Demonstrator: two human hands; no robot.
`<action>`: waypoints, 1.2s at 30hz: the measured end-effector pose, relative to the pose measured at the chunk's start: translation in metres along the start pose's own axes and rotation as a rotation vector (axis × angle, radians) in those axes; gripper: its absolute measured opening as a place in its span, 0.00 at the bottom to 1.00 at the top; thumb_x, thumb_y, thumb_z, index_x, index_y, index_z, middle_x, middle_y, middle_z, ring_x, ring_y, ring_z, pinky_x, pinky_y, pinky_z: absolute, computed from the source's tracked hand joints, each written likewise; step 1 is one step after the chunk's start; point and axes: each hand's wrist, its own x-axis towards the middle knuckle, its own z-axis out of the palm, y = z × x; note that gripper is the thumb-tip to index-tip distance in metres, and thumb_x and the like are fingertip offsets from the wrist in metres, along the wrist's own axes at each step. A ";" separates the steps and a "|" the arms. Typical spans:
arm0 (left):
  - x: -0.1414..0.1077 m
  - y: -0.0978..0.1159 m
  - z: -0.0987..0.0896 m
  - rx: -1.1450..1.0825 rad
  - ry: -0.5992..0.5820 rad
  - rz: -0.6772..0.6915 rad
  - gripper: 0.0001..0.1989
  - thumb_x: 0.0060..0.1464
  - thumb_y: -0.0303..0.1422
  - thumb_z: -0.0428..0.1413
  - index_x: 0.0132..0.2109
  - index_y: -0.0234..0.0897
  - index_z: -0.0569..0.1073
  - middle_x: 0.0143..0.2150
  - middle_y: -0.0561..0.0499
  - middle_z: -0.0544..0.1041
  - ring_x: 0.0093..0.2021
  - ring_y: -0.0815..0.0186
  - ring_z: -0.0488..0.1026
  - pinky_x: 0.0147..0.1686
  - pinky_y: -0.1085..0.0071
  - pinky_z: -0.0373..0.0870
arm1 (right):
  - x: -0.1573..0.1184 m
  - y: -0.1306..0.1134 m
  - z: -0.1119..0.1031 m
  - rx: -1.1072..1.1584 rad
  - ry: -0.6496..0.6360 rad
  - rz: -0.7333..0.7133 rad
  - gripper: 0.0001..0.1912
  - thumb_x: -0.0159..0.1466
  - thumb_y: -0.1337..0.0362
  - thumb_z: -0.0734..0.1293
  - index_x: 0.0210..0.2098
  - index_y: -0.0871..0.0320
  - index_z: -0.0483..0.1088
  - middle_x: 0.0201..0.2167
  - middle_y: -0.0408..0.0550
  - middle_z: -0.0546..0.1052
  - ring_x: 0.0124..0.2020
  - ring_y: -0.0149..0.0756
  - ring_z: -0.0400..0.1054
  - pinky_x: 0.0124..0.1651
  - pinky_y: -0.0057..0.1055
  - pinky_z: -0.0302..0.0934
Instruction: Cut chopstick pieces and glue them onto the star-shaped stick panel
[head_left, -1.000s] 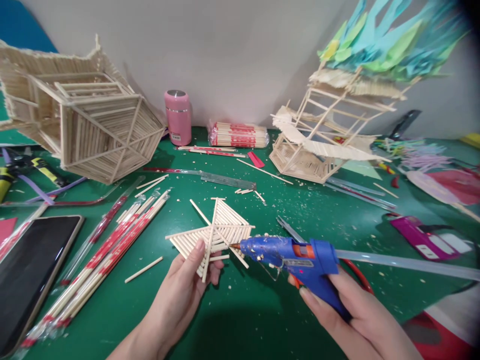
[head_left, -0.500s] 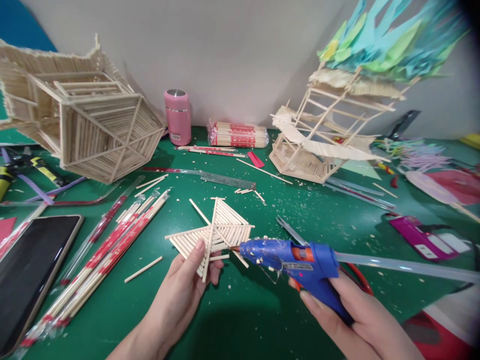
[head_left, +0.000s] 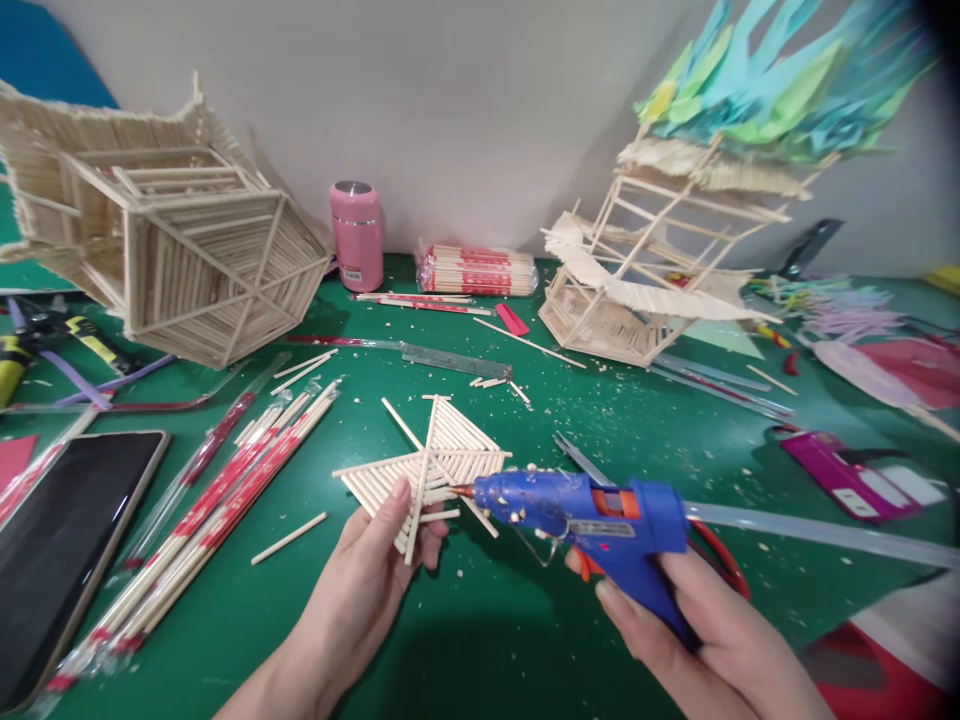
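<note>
Between the thumb and fingers of my left hand (head_left: 367, 570) is a flat panel of wooden sticks (head_left: 469, 430), made of crossed sticks with rows of shorter ones filling some of its wedges. My right hand (head_left: 697, 620) is wrapped round the handle of a blue hot glue gun (head_left: 562, 510), fingers by its orange trigger. The gun's copper-coloured nozzle points left and meets the short sticks near the panel's lower middle; whether it touches them I cannot tell. A long clear glue stick (head_left: 810, 535) runs out of the gun's back. Dried glue and wood crumbs cling to its front.
A hexagonal stick model (head_left: 217, 270) stands at the back left, beside a pink flask (head_left: 356, 235). Another stick model (head_left: 637, 270) with paper leaves is at the back right. Wrapped chopsticks (head_left: 225, 500), a phone (head_left: 82, 540), pliers (head_left: 94, 340) and a purple utility knife (head_left: 844, 475) lie around.
The glue gun's nozzle has shifted slightly left and up along the short sticks. My left hand and the panel have hardly moved.
</note>
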 end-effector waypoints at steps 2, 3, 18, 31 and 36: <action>0.000 0.000 0.001 0.000 0.001 0.001 0.15 0.50 0.42 0.56 0.31 0.32 0.74 0.26 0.50 0.73 0.25 0.71 0.65 0.25 0.76 0.63 | 0.002 -0.007 0.004 -0.005 -0.089 -0.079 0.20 0.57 0.55 0.66 0.48 0.52 0.69 0.38 0.48 0.79 0.37 0.41 0.75 0.37 0.27 0.71; -0.001 0.000 0.001 -0.001 0.001 0.003 0.15 0.50 0.42 0.57 0.30 0.32 0.74 0.25 0.50 0.72 0.25 0.71 0.64 0.25 0.77 0.63 | 0.003 -0.010 0.005 -0.005 -0.136 -0.113 0.19 0.58 0.57 0.65 0.49 0.53 0.68 0.40 0.48 0.78 0.39 0.41 0.74 0.40 0.28 0.70; -0.002 0.001 0.002 -0.002 -0.001 0.012 0.14 0.51 0.40 0.56 0.29 0.32 0.73 0.24 0.52 0.71 0.24 0.72 0.63 0.25 0.77 0.63 | 0.006 -0.028 0.006 0.092 -0.129 -0.048 0.19 0.58 0.53 0.62 0.46 0.52 0.72 0.36 0.47 0.79 0.34 0.43 0.75 0.35 0.31 0.72; -0.002 0.001 0.001 -0.012 -0.024 0.026 0.14 0.52 0.39 0.56 0.26 0.32 0.73 0.22 0.53 0.69 0.22 0.73 0.62 0.25 0.77 0.62 | 0.001 -0.020 0.008 0.115 -0.137 -0.067 0.17 0.58 0.54 0.63 0.45 0.53 0.71 0.37 0.48 0.79 0.36 0.43 0.74 0.38 0.32 0.71; -0.001 0.000 0.000 -0.037 0.019 -0.004 0.12 0.51 0.39 0.56 0.31 0.32 0.75 0.27 0.50 0.73 0.25 0.72 0.66 0.25 0.76 0.64 | 0.000 -0.016 0.011 0.087 -0.154 -0.089 0.23 0.60 0.56 0.62 0.54 0.54 0.63 0.39 0.49 0.78 0.38 0.42 0.74 0.39 0.31 0.71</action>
